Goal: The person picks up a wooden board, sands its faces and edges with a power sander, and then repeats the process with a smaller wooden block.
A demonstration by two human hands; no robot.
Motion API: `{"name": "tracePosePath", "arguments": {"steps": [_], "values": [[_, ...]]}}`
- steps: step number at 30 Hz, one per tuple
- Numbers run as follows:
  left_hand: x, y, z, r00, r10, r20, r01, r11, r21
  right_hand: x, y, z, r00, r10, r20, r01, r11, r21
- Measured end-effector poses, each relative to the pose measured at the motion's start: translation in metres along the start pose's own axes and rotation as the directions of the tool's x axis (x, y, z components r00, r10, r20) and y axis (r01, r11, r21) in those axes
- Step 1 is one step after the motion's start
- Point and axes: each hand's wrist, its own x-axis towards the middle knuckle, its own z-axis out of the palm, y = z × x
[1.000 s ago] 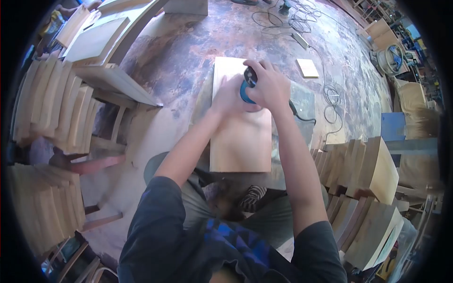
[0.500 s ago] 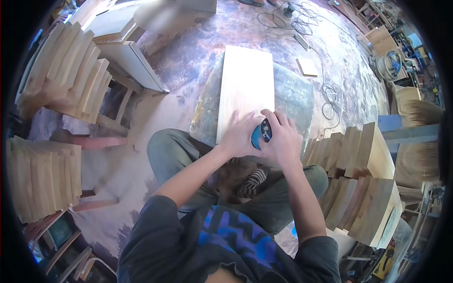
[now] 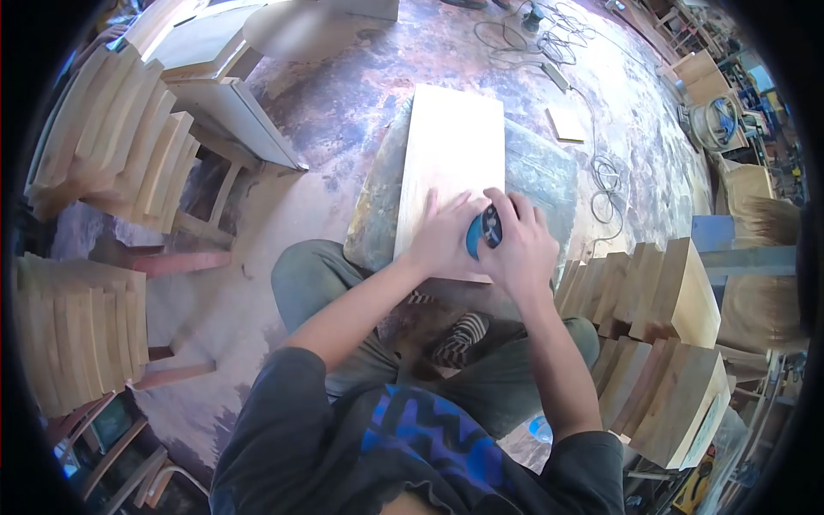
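A long pale wooden board (image 3: 451, 142) lies lengthwise in front of my crossed legs, on a worn, stained sheet (image 3: 541, 167). My right hand (image 3: 522, 245) is wrapped over a rounded blue-and-black palm sander (image 3: 487, 230) close to the board's right edge. The palm and fingers cover much of the sander, and its underside is hidden. Beside it, my left hand (image 3: 442, 236) rests on the board with fingers stretched forward, its thumb side close to the sander.
Stacked wooden blocks (image 3: 678, 296) stand close by my right knee. More stacked boards (image 3: 81, 330) rise at the left, near a wooden cabinet piece (image 3: 232, 116). Farther off, cables (image 3: 562, 39) and a small flat wooden piece (image 3: 565, 124) lie on the floor.
My right hand and the sander have shifted slightly forward along the board, away from my body. My left hand stays flat on the board, and the camera view has tilted a little.
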Motion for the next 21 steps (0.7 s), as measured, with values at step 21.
{"name": "tracePosePath", "arguments": {"steps": [21], "values": [[0.057,-0.031,0.000,0.994,-0.110,0.022,0.109,0.994,0.014,0.066,0.027,0.025,1.000,-0.028,-0.001,0.028,1.000,0.010]]}}
